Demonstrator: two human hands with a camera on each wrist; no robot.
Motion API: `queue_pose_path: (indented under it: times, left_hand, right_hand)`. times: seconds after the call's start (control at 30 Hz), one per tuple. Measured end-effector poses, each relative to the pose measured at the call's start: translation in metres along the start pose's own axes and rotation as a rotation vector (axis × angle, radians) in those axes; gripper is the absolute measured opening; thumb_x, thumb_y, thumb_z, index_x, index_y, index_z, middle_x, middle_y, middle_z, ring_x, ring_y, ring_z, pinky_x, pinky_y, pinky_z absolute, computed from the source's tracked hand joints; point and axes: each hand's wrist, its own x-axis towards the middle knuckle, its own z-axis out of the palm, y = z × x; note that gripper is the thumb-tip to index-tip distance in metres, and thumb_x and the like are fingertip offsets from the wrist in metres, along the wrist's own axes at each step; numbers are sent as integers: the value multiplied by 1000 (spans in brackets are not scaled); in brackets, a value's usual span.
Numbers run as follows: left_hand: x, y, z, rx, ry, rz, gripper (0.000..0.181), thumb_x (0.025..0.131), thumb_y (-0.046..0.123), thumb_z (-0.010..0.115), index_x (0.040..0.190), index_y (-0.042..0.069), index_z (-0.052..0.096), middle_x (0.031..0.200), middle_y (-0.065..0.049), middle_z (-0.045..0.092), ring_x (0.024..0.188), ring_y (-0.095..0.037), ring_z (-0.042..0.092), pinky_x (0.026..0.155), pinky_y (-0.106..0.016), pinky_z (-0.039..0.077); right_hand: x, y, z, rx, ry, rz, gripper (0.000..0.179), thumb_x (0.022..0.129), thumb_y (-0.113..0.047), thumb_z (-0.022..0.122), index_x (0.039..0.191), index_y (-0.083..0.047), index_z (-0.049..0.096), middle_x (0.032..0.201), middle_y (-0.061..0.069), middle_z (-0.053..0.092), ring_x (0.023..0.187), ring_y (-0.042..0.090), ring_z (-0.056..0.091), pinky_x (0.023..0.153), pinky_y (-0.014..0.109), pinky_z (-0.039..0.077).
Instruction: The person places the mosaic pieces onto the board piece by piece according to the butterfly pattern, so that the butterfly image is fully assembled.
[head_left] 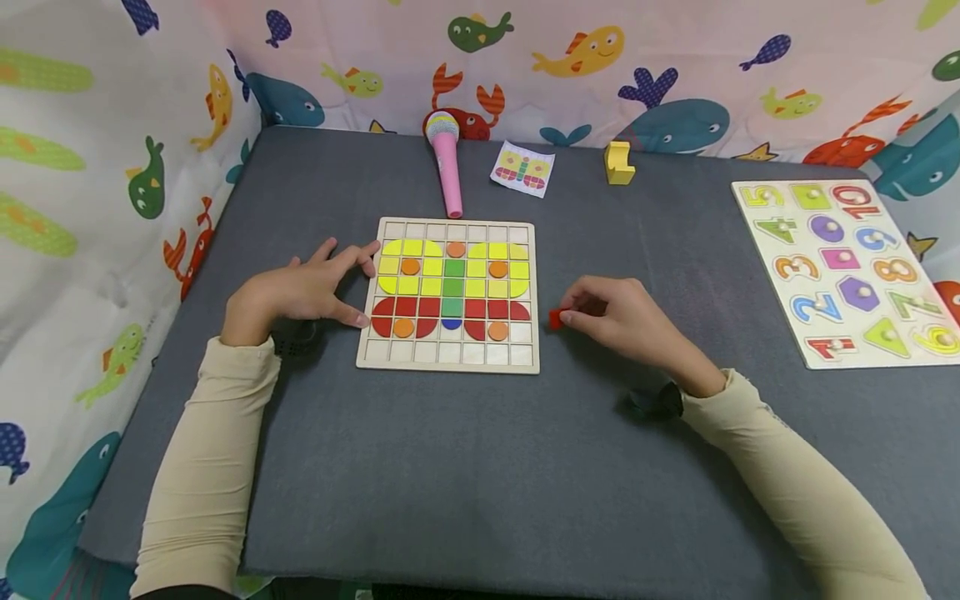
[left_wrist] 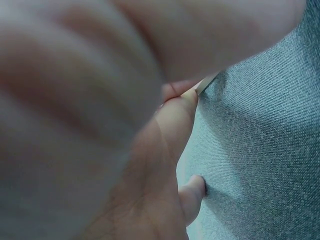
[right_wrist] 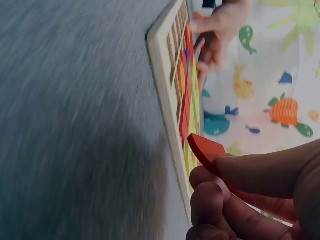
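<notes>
A square wooden grid board (head_left: 447, 354) lies on the table, filled in part with flat yellow, red, green, orange and blue tiles in a butterfly pattern. My left hand (head_left: 311, 283) is at its left side, fingers spread, with thumb and forefinger touching the edge. To the right of the board, my right hand (head_left: 622, 318) pinches a small red tile (head_left: 556, 319) between thumb and fingers. Seen from the right wrist, the red tile (right_wrist: 207, 150) has one curved edge and is held apart from the board. The left wrist view shows mostly blurred palm and fingers.
Behind the board lie a pink toy microphone (head_left: 448, 171), a small card (head_left: 522, 169) printed with the butterfly pattern, and a yellow block (head_left: 618, 163). A number puzzle board (head_left: 813, 267) lies at the right. A fish-patterned curtain (head_left: 510, 75) borders the grey table (head_left: 465, 483).
</notes>
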Motion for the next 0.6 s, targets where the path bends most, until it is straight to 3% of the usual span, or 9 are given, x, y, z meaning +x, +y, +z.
queue_pose_path:
  times: [0.27,0.5,0.6]
  left_hand:
    - [5,-2,1,-5,-4,0,107,69,62,96,152,33,36,180,-10,0,160,-41,-23,115,-79,-14]
    - [1,-3,1,-16,3,33,98,69,64,95,143,29,42,180,-3,-1,160,-39,-24,115,-80,-13]
    - [0,-2,1,-19,1,36,108,69,64,95,153,31,37,180,-4,1,160,-39,-24,115,-80,-14]
  right_hand:
    - [11,-13,24,41,-44,-16,5,98,-7,78,102,-9,76,89,-2,73,77,17,61,68,29,51]
    - [21,-25,36,20,-61,-17,5,96,-7,77,94,-9,73,83,-3,70,73,16,62,65,32,51]
    - [22,-27,39,-4,-57,-2,8,95,-5,76,90,-10,72,79,-3,68,70,15,59,62,33,49]
